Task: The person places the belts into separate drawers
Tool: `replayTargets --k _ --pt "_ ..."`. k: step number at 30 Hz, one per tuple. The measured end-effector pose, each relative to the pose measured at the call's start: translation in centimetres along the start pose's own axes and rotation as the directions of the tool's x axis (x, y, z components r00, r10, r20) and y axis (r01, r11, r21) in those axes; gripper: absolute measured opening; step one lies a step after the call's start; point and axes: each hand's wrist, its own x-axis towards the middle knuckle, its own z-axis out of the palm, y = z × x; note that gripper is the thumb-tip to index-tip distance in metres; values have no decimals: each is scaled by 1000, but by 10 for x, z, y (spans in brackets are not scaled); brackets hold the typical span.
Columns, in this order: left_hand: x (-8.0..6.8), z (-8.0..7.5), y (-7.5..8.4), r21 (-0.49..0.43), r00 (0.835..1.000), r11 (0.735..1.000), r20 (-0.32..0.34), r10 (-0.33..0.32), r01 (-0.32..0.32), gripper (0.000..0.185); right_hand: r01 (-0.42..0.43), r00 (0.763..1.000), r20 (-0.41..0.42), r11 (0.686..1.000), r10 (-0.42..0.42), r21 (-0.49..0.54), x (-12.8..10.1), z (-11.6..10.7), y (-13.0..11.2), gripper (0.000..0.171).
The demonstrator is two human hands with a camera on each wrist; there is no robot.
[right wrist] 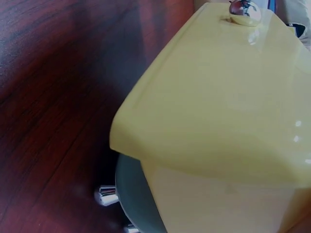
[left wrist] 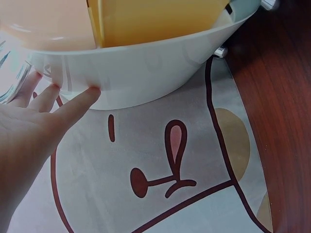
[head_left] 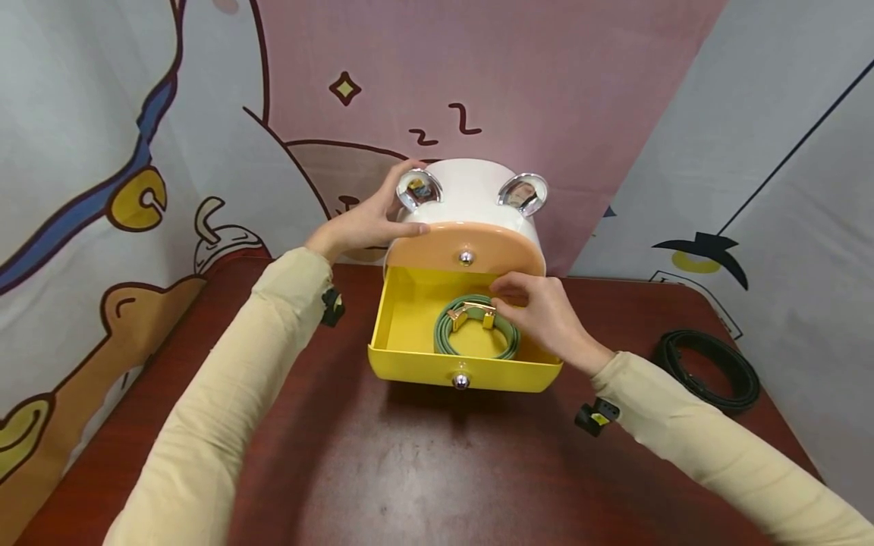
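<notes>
Nearest is a bare stretch of the glossy red-brown table [head_left: 410, 470], with two cream sleeves [head_left: 225, 402], both cut off by the picture's edge. Next comes the open yellow drawer [head_left: 406, 365] with a round silver knob [head_left: 461, 381]. Inside it lies the coiled green belt with gold buckle [head_left: 441, 331], toward the right side. The right hand [head_left: 542, 309] reaches over the drawer's right side, its thumb and a finger at the belt's buckle; whether they pinch it or have released it, I cannot tell. The black coiled belt [head_left: 747, 379] rests apart, on the right of the table. Behind the drawer, the left hand [head_left: 365, 221] is spread, not clenched, against the rounded white cabinet with silver ears [head_left: 471, 186], thumb on its peach-coloured upper front [head_left: 426, 249]. Farthest hangs the printed cartoon cloth [head_left: 546, 83].

In my judgement, the step in hand is handling the green belt within the drawer; the next move calls for keeping the coil together and the cabinet steady.

The drawer front hides the coil's nearest edge. The right-wrist view shows the drawer's outside, but not the fingers.
</notes>
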Motion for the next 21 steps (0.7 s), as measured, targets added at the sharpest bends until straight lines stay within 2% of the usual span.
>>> replayTargets --k 5,11,21 --pt "0 0 0 34 1000 999 -7 -15 15 90 -14 1000 2 999 14 49 0 -2 0 15" --pt "1 -1 -1 17 1000 1000 -3 -15 16 93 -9 998 60 994 3 109 -1 -7 -2 15" --pt "0 0 0 19 1000 1000 -6 -24 24 92 42 997 68 996 -47 79 -9 -20 -17 15"
